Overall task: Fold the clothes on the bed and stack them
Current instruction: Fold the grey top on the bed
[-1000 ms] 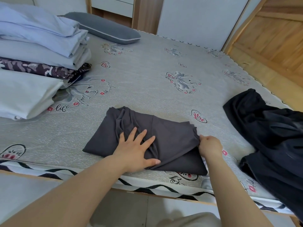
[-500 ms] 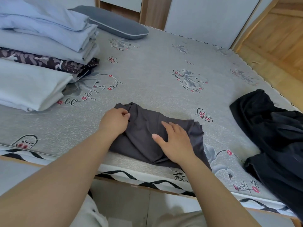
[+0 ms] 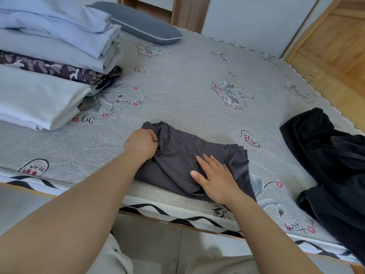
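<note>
A folded dark grey garment (image 3: 183, 155) lies near the front edge of the bed (image 3: 197, 80). My left hand (image 3: 142, 143) grips its left edge with curled fingers. Flat on the garment's right part lies my right hand (image 3: 214, 176), fingers straight and pressing down. At the back left stands a stack of folded clothes (image 3: 49, 62): pale blue and white pieces with a camouflage one between them. A crumpled black garment (image 3: 331, 167) lies unfolded at the right side of the bed.
A grey pillow (image 3: 142, 24) lies at the head of the bed beside the stack. Past the bed's right edge is a wooden floor (image 3: 335, 52). White cabinet panels (image 3: 246, 18) stand behind the bed. The bed's wooden frame edge (image 3: 177, 218) runs just in front of me.
My left hand went from lying flat on the garment to gripping its left edge. My right hand let go of the right edge and now presses flat on top. The garment became narrower.
</note>
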